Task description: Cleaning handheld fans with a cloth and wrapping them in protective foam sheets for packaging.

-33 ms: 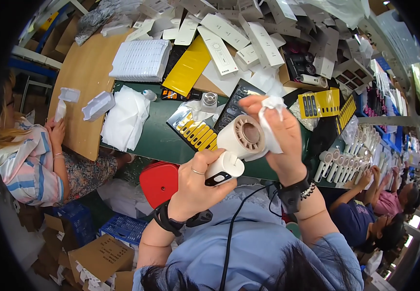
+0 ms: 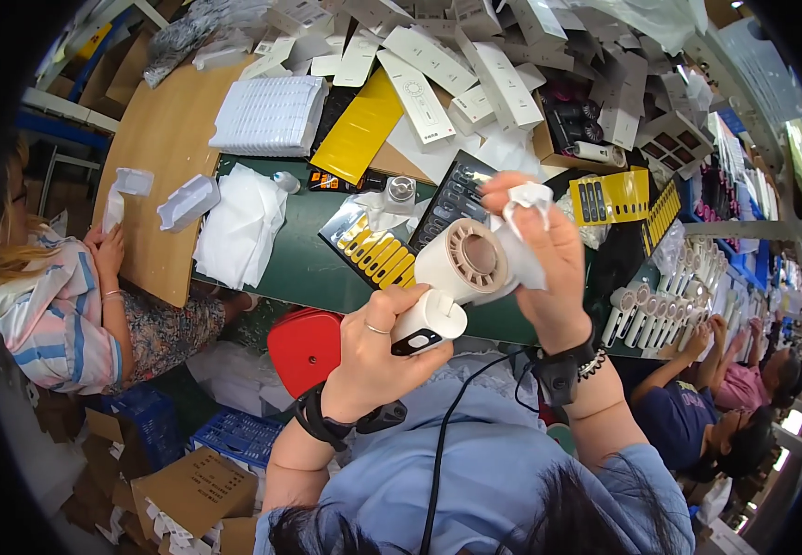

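Note:
My left hand (image 2: 371, 344) is closed round the handle of a white handheld fan (image 2: 440, 266). Its round vented head faces up and to the right, and a small black panel shows on the handle. In my right hand (image 2: 556, 273) is a crumpled white wiping cloth (image 2: 523, 248), pinched between fingers and thumb. The cloth hangs right beside the fan's head; whether it touches cannot be told. Behind the fan lie a sheet of yellow stickers (image 2: 375, 252) and a black sheet of stickers (image 2: 452, 199) on the green table.
White boxes (image 2: 419, 100) heap up at the back, near stacked white trays (image 2: 267, 116). White sheets (image 2: 239, 227) lie on the left. More handheld fans (image 2: 655, 314) stand in rows at right. Co-workers sit on both sides; a red stool (image 2: 307, 351) is below the table.
My right hand has shifted a little to the right with the cloth, its fingers drawn in closer. My left hand and the fan stay in place.

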A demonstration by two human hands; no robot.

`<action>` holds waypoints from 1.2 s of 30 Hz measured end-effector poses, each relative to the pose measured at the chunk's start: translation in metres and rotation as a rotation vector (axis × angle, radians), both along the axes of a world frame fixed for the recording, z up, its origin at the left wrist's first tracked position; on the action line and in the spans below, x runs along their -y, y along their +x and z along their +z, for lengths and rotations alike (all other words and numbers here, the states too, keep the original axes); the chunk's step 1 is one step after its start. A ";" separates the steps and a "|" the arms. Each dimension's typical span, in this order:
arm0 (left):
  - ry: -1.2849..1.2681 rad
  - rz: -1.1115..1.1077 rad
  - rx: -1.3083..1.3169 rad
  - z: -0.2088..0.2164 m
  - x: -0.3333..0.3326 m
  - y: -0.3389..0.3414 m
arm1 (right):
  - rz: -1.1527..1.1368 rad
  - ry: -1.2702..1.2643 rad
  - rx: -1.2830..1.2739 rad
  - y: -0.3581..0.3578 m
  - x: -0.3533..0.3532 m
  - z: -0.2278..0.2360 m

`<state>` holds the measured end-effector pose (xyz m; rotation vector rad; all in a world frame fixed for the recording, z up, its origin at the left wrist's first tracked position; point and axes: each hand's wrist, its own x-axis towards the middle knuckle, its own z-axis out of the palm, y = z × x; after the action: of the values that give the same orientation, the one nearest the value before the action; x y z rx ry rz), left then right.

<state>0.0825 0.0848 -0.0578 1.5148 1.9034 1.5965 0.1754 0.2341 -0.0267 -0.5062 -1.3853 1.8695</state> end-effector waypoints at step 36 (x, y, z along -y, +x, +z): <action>-0.168 0.058 0.426 0.013 -0.001 0.005 | 0.183 1.092 -0.021 0.050 0.019 -0.036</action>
<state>0.0874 0.0855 -0.0451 0.9674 1.7947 1.5810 0.2253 0.2149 -0.0629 0.2027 -2.1934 0.9644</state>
